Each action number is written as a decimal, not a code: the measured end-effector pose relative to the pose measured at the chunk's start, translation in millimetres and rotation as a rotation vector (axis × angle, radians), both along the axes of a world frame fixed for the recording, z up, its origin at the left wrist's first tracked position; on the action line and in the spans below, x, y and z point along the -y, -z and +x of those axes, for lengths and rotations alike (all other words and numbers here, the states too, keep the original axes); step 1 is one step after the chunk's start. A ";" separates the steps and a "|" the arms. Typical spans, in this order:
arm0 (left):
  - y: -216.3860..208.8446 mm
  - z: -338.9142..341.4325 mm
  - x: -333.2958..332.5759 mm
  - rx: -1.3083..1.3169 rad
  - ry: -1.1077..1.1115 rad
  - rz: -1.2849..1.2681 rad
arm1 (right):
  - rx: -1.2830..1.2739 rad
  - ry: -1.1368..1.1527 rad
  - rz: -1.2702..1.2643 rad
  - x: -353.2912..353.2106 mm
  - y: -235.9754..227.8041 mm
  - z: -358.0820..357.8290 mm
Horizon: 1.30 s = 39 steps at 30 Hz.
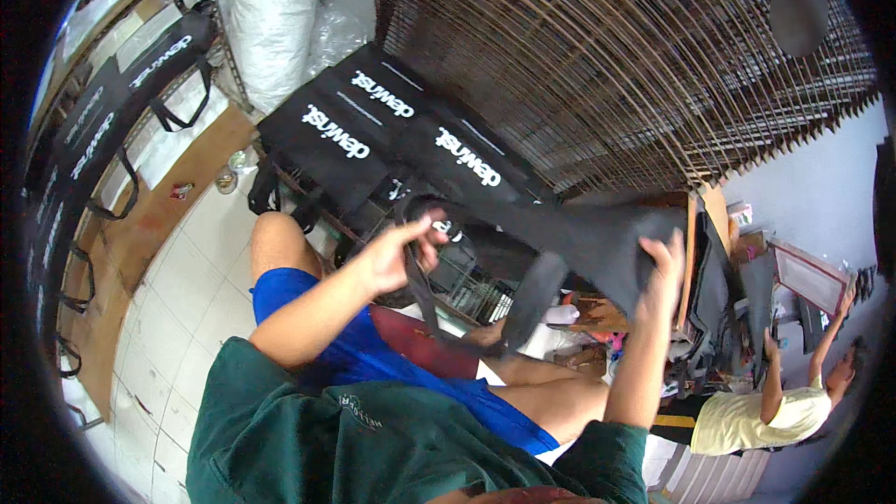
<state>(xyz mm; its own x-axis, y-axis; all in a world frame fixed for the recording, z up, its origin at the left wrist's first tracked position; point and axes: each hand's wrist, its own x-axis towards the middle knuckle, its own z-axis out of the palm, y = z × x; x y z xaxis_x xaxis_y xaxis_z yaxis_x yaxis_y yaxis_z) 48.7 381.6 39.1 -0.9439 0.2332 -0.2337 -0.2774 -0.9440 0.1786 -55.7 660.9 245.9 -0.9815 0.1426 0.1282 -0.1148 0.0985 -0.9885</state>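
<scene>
A black fabric bag (597, 238) is stretched across in front of me above my lap, smeared by motion, with loose strap-like handles (537, 303) hanging below it. At its left end, my left hand (401, 257) has its fingers curled in around a dark strap. My right hand (665, 266) grips the other end, thumb up along the fabric edge. Just beyond, several black bags (327, 131) with white printing lie flat and overlapping on a rack.
A tall stack of wire-mesh racks (579, 56) rises ahead. On the left, black bags (93, 131) lie along a wooden bench (177, 187). A white sack (275, 23) stands at the back. At right, a co-worker (761, 415) raises both arms near a framed panel (810, 275).
</scene>
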 end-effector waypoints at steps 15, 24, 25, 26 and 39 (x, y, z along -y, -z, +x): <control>60.2 -1.0 87.6 0.114 0.139 -0.703 | 0.441 -0.387 -0.263 -1.7 294.6 -82.9; 256.0 -33.7 90.5 0.628 0.211 -0.966 | 0.728 0.026 0.012 32.5 497.0 -65.1; 258.4 -35.6 84.6 0.666 0.201 -0.935 | 0.718 0.062 0.008 31.9 503.5 -62.2; 259.9 -36.1 83.1 0.673 0.190 -0.916 | 0.709 0.099 0.004 31.4 509.8 -59.7; 267.7 -43.5 74.6 0.601 0.084 -0.898 | 0.637 0.098 -0.072 24.6 519.2 -73.7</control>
<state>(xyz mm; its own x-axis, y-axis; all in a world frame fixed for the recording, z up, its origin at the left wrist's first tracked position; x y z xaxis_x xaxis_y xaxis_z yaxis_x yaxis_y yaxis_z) 5.2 307.0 -228.7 -0.6067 -0.1952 -0.7706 -0.6081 -0.5103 0.6081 -129.4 636.3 -273.3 -0.8443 0.2217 -0.4879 0.5023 0.0098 -0.8646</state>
